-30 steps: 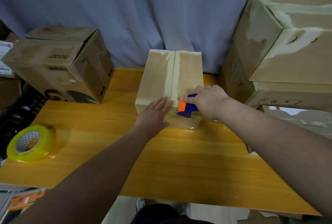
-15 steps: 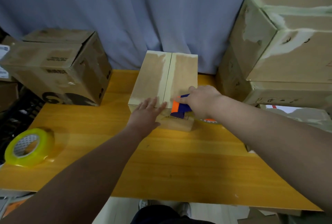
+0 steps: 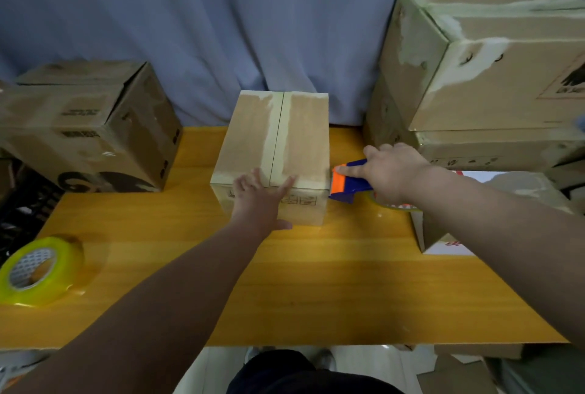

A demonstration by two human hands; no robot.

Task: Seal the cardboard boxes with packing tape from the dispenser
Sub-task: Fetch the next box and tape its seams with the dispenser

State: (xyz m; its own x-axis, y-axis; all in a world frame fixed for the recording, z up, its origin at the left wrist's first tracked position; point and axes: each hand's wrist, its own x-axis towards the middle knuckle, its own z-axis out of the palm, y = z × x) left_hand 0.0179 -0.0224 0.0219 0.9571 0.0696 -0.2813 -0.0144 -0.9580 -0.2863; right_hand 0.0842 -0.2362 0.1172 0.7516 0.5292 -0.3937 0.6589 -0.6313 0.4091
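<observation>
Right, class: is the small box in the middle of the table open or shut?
Shut. The flaps of the middle box lie flat and meet at a centre seam covered by a tape strip.

**Curtained backdrop, wooden table**

A pale blue-grey pleated fabric curtain (image 3: 205, 20) fills the whole back of the scene. In front of it stands a glossy yellow-orange wood-grain table (image 3: 316, 292) under soft light. A light-coloured floor (image 3: 373, 365) shows below its near edge.
</observation>
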